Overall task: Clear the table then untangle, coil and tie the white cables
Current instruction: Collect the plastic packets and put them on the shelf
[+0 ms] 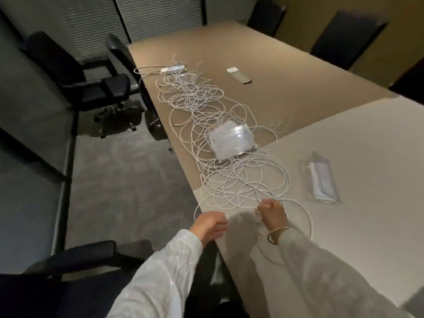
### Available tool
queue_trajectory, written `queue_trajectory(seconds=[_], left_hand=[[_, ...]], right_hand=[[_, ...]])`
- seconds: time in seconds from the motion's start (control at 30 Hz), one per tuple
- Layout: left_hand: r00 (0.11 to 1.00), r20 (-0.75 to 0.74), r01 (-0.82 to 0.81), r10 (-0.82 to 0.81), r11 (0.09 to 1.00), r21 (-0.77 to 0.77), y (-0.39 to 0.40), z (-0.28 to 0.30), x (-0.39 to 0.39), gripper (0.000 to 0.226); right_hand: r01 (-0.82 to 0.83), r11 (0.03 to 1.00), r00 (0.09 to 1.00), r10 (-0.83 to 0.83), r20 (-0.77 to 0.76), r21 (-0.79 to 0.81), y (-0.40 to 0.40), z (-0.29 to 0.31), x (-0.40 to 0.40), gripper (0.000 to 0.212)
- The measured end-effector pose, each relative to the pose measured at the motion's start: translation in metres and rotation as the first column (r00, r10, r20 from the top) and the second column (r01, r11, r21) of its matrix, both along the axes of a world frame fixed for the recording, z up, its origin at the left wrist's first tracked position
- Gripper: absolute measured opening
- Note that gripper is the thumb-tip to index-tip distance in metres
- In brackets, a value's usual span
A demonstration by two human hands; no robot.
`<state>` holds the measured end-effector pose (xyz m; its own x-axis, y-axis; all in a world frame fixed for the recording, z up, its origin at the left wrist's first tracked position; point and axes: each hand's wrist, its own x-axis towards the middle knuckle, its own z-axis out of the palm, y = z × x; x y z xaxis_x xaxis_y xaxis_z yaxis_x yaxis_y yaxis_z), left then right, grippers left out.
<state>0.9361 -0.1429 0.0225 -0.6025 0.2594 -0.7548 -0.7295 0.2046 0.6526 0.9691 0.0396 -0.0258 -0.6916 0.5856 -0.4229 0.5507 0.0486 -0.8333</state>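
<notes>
A long tangle of white cables (231, 180) sprawls along the left side of the table (367, 138), from a white power strip (173, 69) at the far end to the near edge. A clear packet of white sheets (230, 140) lies on top of the tangle. My right hand (271, 212) grips a strand of the white cable at the tangle's near end, fingers curled round it. My left hand (212, 224) is at the table's near edge with curled fingers; a cable loop passes by it, and its hold is unclear.
A second clear packet (320, 181) lies to the right of the tangle. A white remote (239, 75) rests further back. Black office chairs stand at the left (91, 81), near left (75, 267) and far right (344, 35). The table edge runs diagonally beside grey carpet.
</notes>
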Motion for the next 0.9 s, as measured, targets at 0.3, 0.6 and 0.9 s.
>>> queue_trajectory(seconds=[0.3,0.6,0.9], left_hand=[[0.964,0.002,0.264,-0.264,0.964,-0.009,0.086,-0.005,-0.07,0.016],[0.947,-0.041,0.318,-0.32,0.947,-0.04,0.092,-0.013,-0.145,0.02],[0.917,-0.043,0.39,-0.395,0.916,-0.093,0.103,-0.018,-0.272,0.019]], right_hand=[[0.569,0.635,0.744,-0.669,-0.004,-0.523,0.101,0.015,-0.007,0.015],[0.628,0.198,0.404,-0.91,0.098,-0.752,0.147,0.008,-0.028,0.034],[0.584,0.051,0.249,-0.961,0.119,-0.811,0.156,0.003,-0.072,0.029]])
